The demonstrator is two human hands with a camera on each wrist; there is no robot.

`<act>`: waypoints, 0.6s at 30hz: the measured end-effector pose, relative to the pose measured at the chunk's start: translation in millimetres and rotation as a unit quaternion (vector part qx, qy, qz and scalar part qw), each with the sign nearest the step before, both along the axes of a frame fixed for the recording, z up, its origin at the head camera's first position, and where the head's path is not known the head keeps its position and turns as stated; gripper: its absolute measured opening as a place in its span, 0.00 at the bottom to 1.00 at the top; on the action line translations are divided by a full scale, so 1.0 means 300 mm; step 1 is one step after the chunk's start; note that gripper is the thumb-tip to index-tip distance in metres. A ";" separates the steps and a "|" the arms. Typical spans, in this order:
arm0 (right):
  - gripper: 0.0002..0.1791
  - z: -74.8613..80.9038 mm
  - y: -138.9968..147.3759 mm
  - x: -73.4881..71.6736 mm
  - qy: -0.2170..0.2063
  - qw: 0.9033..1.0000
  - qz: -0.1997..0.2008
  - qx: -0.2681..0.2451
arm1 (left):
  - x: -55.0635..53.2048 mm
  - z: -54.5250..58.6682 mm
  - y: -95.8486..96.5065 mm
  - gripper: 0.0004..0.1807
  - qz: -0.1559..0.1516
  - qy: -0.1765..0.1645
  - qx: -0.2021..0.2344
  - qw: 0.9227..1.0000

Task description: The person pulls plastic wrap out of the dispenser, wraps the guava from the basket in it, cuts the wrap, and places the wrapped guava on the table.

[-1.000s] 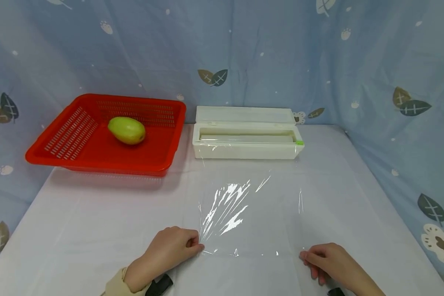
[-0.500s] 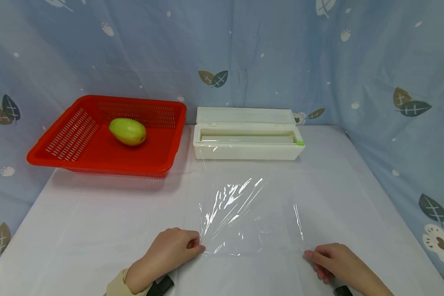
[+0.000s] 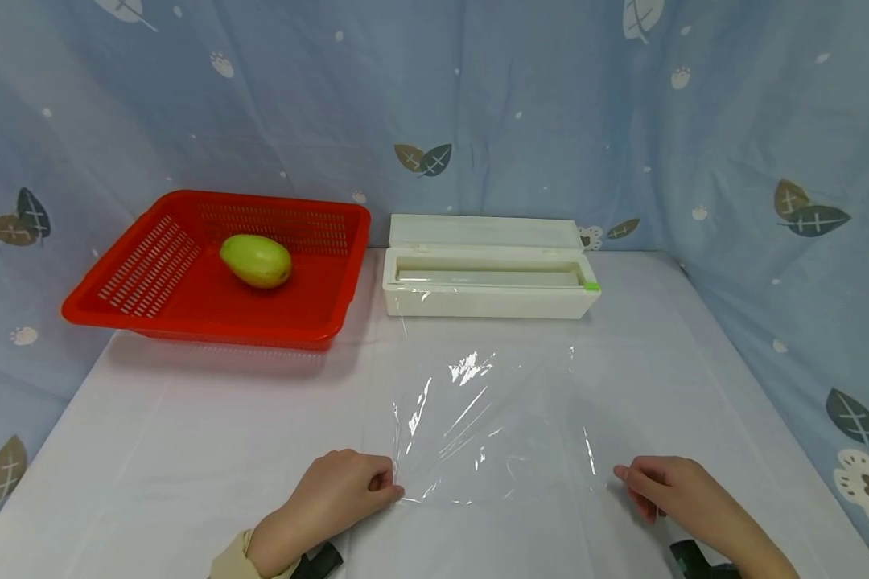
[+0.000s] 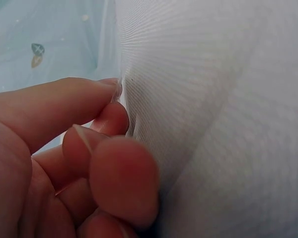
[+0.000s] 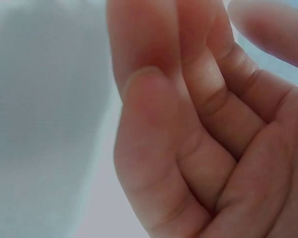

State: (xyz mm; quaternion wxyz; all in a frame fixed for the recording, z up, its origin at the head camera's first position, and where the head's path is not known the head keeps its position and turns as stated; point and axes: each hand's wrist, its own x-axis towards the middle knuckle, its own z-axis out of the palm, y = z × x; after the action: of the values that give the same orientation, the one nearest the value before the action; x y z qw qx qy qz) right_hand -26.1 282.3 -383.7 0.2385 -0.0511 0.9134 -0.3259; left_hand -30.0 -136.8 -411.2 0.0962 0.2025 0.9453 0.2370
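Pinching clear film [image 3: 471,450] by one corner with left fingers [image 4: 59,101]; loosely curling right fingers [image 5: 149,134], seemingly holding nothing. Best secure the other near corner before pulling.

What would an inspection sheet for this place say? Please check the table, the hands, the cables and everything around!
Surface: white table with faint creases.
Job's things: clear wrap, shiny and wrinkled, leading from an open white box.
Clutter: red basket left of the box, one green fruit inside.
Left hand: pinches the wrap's near left corner.
Right hand: beside the wrap's right edge, nothing seen in it.
Cables: nothing seen.
Surroundings: blue curtain with leaf and paw prints.
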 end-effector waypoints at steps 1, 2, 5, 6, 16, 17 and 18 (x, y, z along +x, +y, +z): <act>0.22 0.002 -0.001 -0.002 0.000 1.000 -0.001 -0.001 | 0.000 0.001 0.000 0.17 0.000 0.000 0.000 1.000; 0.22 0.004 -0.002 -0.004 0.001 1.000 -0.002 0.000 | 0.001 0.002 -0.001 0.17 0.000 0.000 0.000 1.000; 0.22 0.001 -0.008 -0.010 -0.001 1.000 -0.010 0.005 | 0.002 0.004 0.000 0.17 -0.001 -0.003 0.000 1.000; 0.23 -0.001 -0.011 -0.011 -0.001 1.000 -0.011 0.006 | 0.002 0.005 0.001 0.17 -0.001 -0.003 0.000 1.000; 0.24 -0.048 -0.072 -0.001 -0.009 0.997 0.001 0.078 | 0.000 0.006 0.001 0.15 -0.008 -0.021 0.010 1.000; 0.24 -0.053 -0.077 0.001 -0.003 0.996 0.001 0.088 | 0.000 0.005 -0.001 0.15 -0.008 -0.020 0.010 1.000; 0.24 -0.057 -0.082 0.003 0.002 0.995 0.000 0.097 | 0.001 0.005 -0.002 0.15 -0.007 -0.019 0.011 1.000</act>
State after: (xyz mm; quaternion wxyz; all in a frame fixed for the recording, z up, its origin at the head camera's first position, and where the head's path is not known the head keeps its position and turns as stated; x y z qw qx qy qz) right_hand -25.3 257.6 -400.8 0.2405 -0.0284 0.9412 -0.2354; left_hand -29.8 -137.5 -409.5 0.1140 0.2059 0.9391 0.2503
